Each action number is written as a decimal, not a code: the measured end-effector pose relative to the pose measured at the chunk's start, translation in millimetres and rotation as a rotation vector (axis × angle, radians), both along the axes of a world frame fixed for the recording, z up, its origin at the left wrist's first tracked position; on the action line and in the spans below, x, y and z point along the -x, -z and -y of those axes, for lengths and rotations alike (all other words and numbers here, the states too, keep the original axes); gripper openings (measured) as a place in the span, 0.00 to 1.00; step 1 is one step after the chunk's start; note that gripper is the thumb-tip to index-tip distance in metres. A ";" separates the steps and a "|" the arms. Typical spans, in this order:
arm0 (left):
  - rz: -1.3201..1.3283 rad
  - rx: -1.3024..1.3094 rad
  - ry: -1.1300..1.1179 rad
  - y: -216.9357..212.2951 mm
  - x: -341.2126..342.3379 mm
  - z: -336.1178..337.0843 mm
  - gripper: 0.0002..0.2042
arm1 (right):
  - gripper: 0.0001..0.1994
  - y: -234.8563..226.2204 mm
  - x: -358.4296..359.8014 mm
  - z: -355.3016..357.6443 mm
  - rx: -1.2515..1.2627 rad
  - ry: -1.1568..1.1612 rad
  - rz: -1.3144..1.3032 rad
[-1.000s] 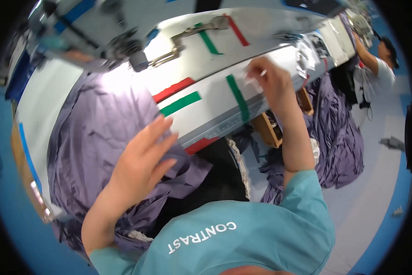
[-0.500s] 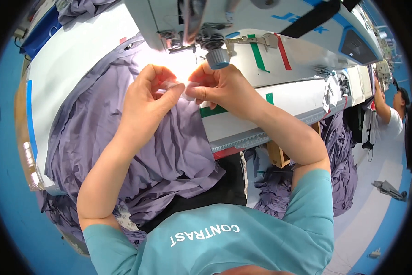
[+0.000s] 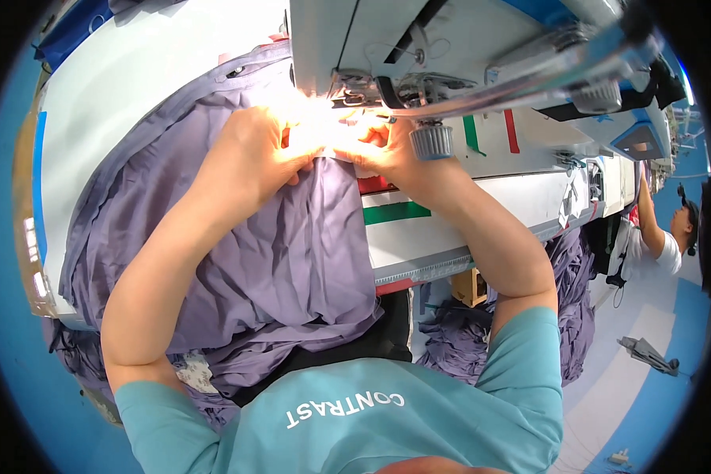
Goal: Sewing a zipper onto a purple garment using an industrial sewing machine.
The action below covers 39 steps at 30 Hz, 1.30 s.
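A large grey-purple fabric [image 3: 276,253] lies spread over the white sewing table [image 3: 134,87] and hangs down toward my lap. My left hand [image 3: 252,154] pinches the fabric's edge right under the sewing machine's head [image 3: 418,47]. My right hand [image 3: 387,150] holds the same edge from the right, close to the needle area, which is washed out by the machine's bright lamp. Both hands nearly touch each other. A ribbed knob [image 3: 432,142] on the machine sits just above my right wrist.
Red and green tape strips [image 3: 395,212] mark the table to the right. More purple fabric [image 3: 569,316] is heaped beside the table's right side. Another person [image 3: 663,229] works at the far right. The floor is blue and white.
My right hand came back from the table's far right to the needle area. Both hands moved up under the machine head with the fabric edge, and my view shifted closer to the machine.
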<state>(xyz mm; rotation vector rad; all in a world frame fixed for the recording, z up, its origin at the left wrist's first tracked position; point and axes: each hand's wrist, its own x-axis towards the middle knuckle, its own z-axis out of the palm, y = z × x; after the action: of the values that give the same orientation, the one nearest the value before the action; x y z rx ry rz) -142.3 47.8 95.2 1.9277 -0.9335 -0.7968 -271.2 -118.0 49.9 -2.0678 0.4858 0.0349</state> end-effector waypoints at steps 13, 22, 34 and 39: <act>0.114 -0.087 0.032 -8.8 -3.8 6.1 0.12 | 0.08 -15.1 19.7 -12.2 0.770 -0.266 0.471; 0.130 -0.001 0.039 -7.2 -7.6 4.2 0.12 | 0.23 -9.8 12.1 -5.6 0.747 -0.373 0.395; 0.854 0.322 0.325 38.1 -14.9 -29.8 0.20 | 0.25 -2.4 13.3 -1.0 0.803 -0.408 0.459; 0.910 0.380 0.358 29.4 -20.5 -27.3 0.19 | 0.18 -4.3 20.3 -3.8 0.877 -0.409 0.362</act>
<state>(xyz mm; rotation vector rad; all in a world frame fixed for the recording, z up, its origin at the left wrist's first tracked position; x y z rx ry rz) -121.8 75.0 65.9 1.7750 -1.8492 0.1483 -291.5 -114.2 54.2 -2.9139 -0.2092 -0.3647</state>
